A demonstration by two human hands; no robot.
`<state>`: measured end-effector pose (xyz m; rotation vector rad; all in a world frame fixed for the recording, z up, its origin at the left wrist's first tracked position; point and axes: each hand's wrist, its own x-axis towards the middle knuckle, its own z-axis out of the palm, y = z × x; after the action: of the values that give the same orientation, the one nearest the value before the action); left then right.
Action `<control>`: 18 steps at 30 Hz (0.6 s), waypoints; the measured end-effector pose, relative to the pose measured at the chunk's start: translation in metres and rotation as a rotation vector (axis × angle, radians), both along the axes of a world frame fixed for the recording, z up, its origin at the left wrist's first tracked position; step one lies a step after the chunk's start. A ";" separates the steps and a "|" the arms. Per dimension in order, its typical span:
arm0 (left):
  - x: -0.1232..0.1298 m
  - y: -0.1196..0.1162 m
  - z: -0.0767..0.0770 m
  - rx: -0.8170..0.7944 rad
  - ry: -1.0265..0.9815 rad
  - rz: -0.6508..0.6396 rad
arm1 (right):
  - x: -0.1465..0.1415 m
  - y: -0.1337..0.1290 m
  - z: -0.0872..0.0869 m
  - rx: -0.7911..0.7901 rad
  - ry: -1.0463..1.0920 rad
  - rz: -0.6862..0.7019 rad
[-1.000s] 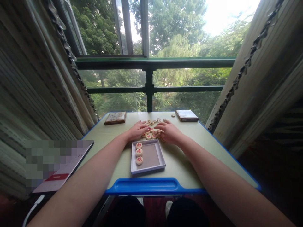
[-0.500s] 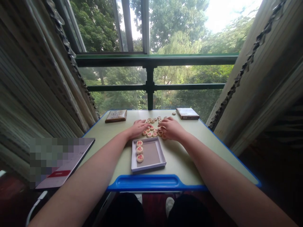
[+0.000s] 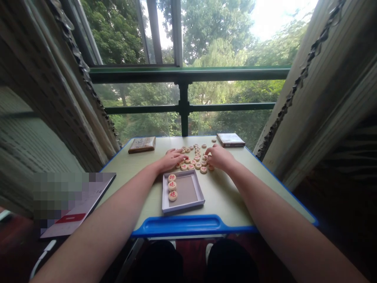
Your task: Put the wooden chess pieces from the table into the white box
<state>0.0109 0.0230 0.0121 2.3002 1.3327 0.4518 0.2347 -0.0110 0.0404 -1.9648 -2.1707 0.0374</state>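
Round wooden xiangqi pieces (image 3: 194, 159) with carved characters lie in a loose cluster at the far middle of the table. My left hand (image 3: 171, 160) rests flat at the cluster's left side, its fingertips among the nearest pieces. My right hand (image 3: 220, 157) is curved over the cluster's right side, fingers touching pieces there; whether it holds one is hidden. Just below the cluster stands a shallow white cardboard tray (image 3: 196, 188) with a grey base. Three red-marked pieces (image 3: 172, 185) sit in a column along its left side.
A wooden box (image 3: 141, 144) lies at the far left of the table, and a flat boxed item (image 3: 231, 140) at the far right. A blue plastic lip (image 3: 182, 225) runs along the near edge. A pixelated tablet or folder (image 3: 73, 204) lies beyond the left edge.
My right hand has shifted right to the cluster's edge, uncovering more pieces. My left hand has stayed nearly in place. The view has tilted slightly.
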 end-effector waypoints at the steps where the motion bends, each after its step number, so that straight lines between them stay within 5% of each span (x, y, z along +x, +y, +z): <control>1: 0.000 0.000 0.000 0.003 -0.006 0.000 | 0.001 0.000 0.000 -0.014 0.013 -0.026; 13: -0.003 0.004 -0.003 0.104 -0.233 0.021 | 0.002 0.012 -0.009 -0.049 0.211 -0.002; 18: -0.004 0.003 0.002 0.080 -0.384 0.094 | 0.012 0.013 -0.006 -0.041 0.241 -0.097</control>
<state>0.0066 0.0261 0.0138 2.0779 1.2485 0.9401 0.2466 0.0022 0.0343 -1.9704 -1.9359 0.2896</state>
